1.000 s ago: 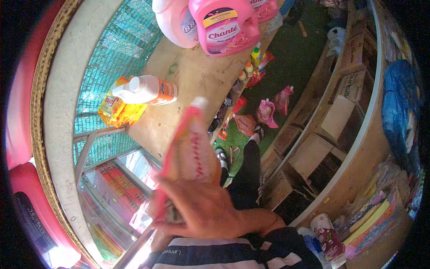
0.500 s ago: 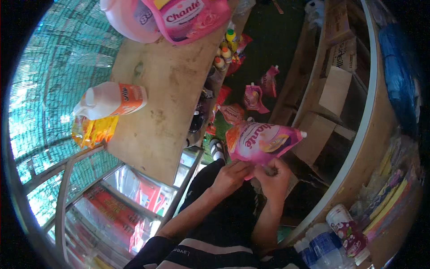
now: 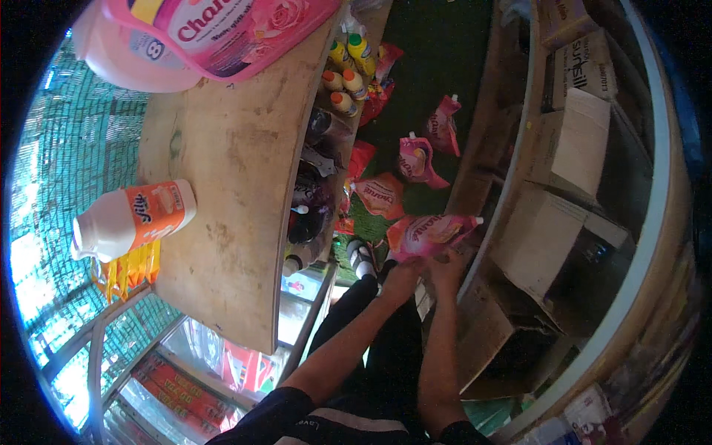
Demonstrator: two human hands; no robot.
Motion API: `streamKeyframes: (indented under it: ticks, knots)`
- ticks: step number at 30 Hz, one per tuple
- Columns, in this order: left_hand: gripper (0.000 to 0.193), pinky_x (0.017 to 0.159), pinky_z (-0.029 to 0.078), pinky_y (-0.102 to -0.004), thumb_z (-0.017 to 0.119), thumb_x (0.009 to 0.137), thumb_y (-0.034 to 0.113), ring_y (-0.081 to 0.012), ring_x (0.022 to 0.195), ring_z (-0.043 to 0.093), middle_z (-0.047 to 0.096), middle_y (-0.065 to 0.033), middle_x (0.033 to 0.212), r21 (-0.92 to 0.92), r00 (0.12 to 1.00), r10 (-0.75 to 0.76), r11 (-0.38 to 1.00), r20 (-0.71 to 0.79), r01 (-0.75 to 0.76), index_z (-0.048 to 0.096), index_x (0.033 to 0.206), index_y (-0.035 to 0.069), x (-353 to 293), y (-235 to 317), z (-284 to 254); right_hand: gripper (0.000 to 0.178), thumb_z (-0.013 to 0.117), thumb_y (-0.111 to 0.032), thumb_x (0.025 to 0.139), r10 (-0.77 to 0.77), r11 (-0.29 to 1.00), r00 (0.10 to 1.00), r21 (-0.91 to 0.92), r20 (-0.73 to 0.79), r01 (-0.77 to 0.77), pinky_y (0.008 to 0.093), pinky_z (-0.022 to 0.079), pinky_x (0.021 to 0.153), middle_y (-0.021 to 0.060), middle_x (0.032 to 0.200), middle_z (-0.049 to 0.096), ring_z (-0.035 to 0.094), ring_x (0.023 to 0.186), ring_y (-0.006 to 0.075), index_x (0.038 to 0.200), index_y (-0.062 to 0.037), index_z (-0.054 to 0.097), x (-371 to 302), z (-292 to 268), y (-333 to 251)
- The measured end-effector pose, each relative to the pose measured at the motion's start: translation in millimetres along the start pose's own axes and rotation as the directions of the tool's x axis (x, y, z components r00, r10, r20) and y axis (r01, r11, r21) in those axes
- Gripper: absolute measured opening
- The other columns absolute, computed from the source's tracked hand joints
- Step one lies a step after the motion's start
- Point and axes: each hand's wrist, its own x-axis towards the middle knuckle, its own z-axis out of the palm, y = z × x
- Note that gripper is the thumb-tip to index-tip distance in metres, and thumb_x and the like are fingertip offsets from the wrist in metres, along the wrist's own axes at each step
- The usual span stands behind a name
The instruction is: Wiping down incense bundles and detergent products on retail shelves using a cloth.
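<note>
A pink spouted refill pouch (image 3: pixel 432 234) is held out low in front of my body, its white spout pointing right. My left hand (image 3: pixel 403 282) grips its near edge, fingers closed. My right hand (image 3: pixel 446 268) pinches the same edge a little to the right, close beside the left one. Beyond it on the green floor lie more pink pouches: a reddish-pink one (image 3: pixel 380 195) close by, another pouch (image 3: pixel 421 159) farther off, and a third pouch (image 3: pixel 443 124) to its right.
On the left, a wooden tabletop (image 3: pixel 222 170) bears a white jug with an orange label (image 3: pixel 141 215) and a big pink jug (image 3: pixel 230 37). Small bottles (image 3: pixel 345 85) and dark bottles (image 3: pixel 308 193) fill the space beside it. Opened cardboard boxes (image 3: pixel 538 241) stand on the right-hand shelf.
Both hands have lowered the pink pouch away from my body, toward the floor, and it now looks smaller. My view has shifted, bringing the tabletop and shelf boxes nearer.
</note>
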Motion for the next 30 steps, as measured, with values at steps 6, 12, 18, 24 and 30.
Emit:
streamKeyframes:
  ticks: [6,12,18,24,30]
  knots:
    - [0.033,0.094,0.041,-0.0453,0.046,0.092,0.017,-0.0387,0.110,0.052,0.055,-0.0229,0.117,-0.135,0.982,-0.097,0.984,0.162,0.120,0.051,0.120,0.001,-67.5,9.1,-11.4,0.032,0.070,-0.017,0.075,-0.123,0.980,0.992,-0.158,-0.028,0.117,0.0384,0.049,0.073,0.0142,0.086,0.063,0.059,0.080,0.0256,0.102,-0.0011,0.063,32.6,54.8,99.8]
    - [0.029,0.089,0.045,-0.0423,0.050,0.091,0.016,-0.0366,0.102,0.057,0.060,-0.0200,0.110,-0.111,0.964,-0.179,0.973,0.196,0.203,0.057,0.114,0.001,-122.3,47.8,-91.6,0.045,0.067,-0.036,0.073,-0.063,0.895,0.985,-0.427,0.162,0.128,0.0461,0.048,0.072,0.0195,0.087,0.064,0.061,0.082,0.0369,0.102,-0.0026,0.063,80.1,101.7,159.0]
    - [0.026,0.082,0.049,-0.0350,0.054,0.090,0.014,-0.0293,0.095,0.062,0.063,-0.0176,0.105,-0.319,0.966,-0.247,0.924,-0.082,0.209,0.059,0.112,0.002,-102.0,77.5,-136.5,0.051,0.069,-0.044,0.071,-0.159,0.811,0.975,-0.544,0.153,0.217,0.0487,0.048,0.072,0.0200,0.086,0.065,0.062,0.083,0.0392,0.101,-0.0039,0.063,56.8,100.7,185.2]
    - [0.024,0.079,0.049,-0.0300,0.049,0.095,0.013,-0.0175,0.091,0.061,0.065,-0.0095,0.100,-0.226,0.904,-0.193,0.968,-0.381,0.111,0.061,0.113,0.003,-107.6,106.2,-207.4,0.057,0.072,-0.036,0.071,0.090,0.903,0.957,-0.428,0.275,0.038,0.0443,0.046,0.086,0.0240,0.106,0.060,0.058,0.099,0.0377,0.110,0.0037,0.058,-1.4,64.0,151.8]
    - [0.020,0.069,0.048,-0.0275,0.050,0.093,0.013,-0.0129,0.080,0.058,0.063,-0.0071,0.091,-0.526,0.597,-0.386,0.847,-0.703,-0.072,0.061,0.104,0.000,-104.6,106.4,-261.7,0.055,0.070,-0.029,0.076,0.260,0.945,0.956,-0.240,0.139,-0.222,0.0402,0.042,0.093,0.0253,0.121,0.052,0.052,0.110,0.0350,0.114,0.0079,0.055,-12.9,11.5,158.8]
